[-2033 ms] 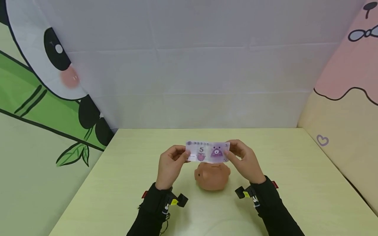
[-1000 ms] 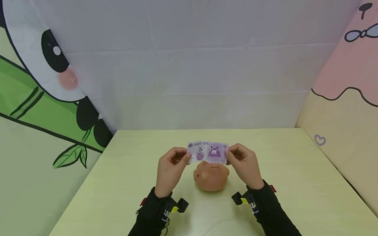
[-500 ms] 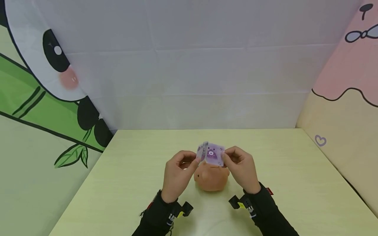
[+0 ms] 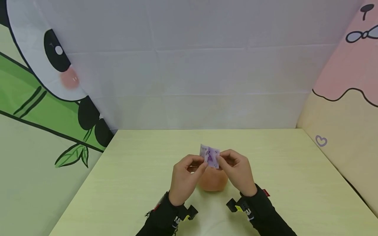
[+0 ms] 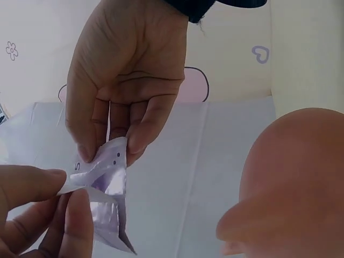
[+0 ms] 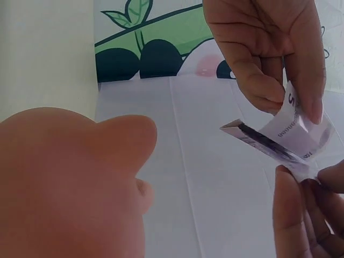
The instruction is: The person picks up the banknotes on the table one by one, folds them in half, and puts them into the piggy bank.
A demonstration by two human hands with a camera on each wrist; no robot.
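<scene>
In the head view, a purple-and-white play banknote (image 4: 212, 156) with a 5 on it is bent in folds, held up above the table. My left hand (image 4: 187, 180) pinches its left part between thumb and fingers. The right hand (image 4: 238, 172) pinches the other side, close to the left. Just below the note sits an orange-brown piggy bank (image 4: 213, 182), its top hidden by the note and fingers. The left wrist view shows the banknote (image 5: 110, 177) creased, with an open fold. The piggy bank (image 6: 64, 188) fills the left of the right wrist view, apart from both hands.
A pale wooden table (image 4: 141, 170) carries the piggy bank. A white cloth wall (image 4: 200, 82) rises at its back edge. Printed cartoon panels flank it, with a green one (image 4: 59, 131) at left and a pink-and-cream one (image 4: 339, 114) at right.
The banknote was stretched flat between both hands; now it is folded narrower. Both hands have drawn together and slightly down, the left moving right, the right moving left. The piggy bank stays put.
</scene>
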